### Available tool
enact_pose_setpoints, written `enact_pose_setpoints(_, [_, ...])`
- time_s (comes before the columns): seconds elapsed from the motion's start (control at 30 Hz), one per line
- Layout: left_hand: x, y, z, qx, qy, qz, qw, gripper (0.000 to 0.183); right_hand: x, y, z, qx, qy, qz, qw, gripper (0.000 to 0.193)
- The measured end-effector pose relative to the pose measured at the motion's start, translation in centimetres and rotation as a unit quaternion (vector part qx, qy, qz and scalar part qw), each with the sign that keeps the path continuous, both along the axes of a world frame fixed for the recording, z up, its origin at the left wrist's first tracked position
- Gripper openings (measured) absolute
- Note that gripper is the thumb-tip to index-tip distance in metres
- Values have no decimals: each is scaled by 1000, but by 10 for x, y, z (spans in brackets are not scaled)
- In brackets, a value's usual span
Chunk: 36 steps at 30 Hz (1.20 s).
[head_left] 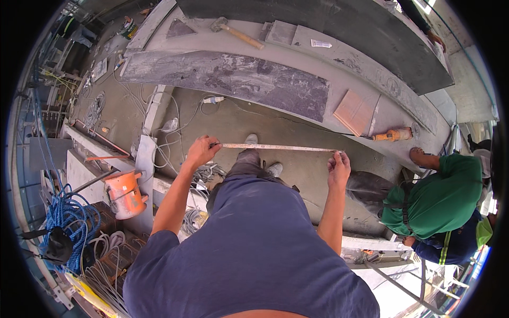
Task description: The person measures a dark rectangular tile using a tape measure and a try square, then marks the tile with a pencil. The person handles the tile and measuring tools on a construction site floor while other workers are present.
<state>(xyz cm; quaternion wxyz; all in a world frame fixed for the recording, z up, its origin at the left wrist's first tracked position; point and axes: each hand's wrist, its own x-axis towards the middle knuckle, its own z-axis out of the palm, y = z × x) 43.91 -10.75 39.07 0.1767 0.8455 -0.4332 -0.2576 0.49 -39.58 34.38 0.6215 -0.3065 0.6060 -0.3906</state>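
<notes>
"What is the left hand doing?"

"The left hand [204,152] is pinched closed, thumb against fingers, on one end of a thin pale strip [281,147] with rusty-looking marks. From there the strip runs nearly straight across to the right hand [338,167]."

"And the right?"

"Its fingertips are closed together at the other end, the remaining fingers curled in loosely. So the strip stretches between the two hands, above the floor and in front of the wearer's dark blue shirt [254,238]. One pale shoe [251,139] shows just beyond the strip, nearer the left hand than the right."

"What lies ahead of the hands?"

"Beyond the left hand, a white plug [213,99] on a cable, then a long dark slab [228,79]. Farther out lies a hammer [241,37] with a wooden handle. Ahead of the right hand there's a reddish-brown tile [354,112]; ahead and to its right, an orange power tool [392,134]."

"Anything off to the sides?"

"Left of the left hand and closer to the body is an orange bucket [124,196], with tangled blue rope [69,212] farther left. Right of the right hand, a co-worker in a green shirt [445,196] bends forward, one bare hand near the power tool."
</notes>
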Motion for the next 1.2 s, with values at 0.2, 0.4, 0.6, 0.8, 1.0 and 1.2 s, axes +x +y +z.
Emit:
enact_pose_setpoints(0.2, [26,-29,-12,-63,-7,104,993,34,48,6,-3,-229,432,150,859,57])
enact_pose_setpoints(0.4, [103,-18,-12,-88,202,227,949,35,141,-57,-12,-421,460,361,693,54])
enact_pose_setpoints(0.6, [193,17,52,-67,243,275,928,26,288,-165,-65,-289,643,200,680,70])
enact_pose_setpoints(0.8, [262,-11,95,-30,232,297,926,29,642,34,-73,-468,295,552,623,64])
enact_pose_setpoints(1.0, [313,-49,73,-7,274,227,934,32,613,-2,-84,-527,354,457,623,60])
enact_pose_setpoints(1.2, [331,-64,44,75,296,170,937,29,256,-229,-57,-90,694,203,685,68])
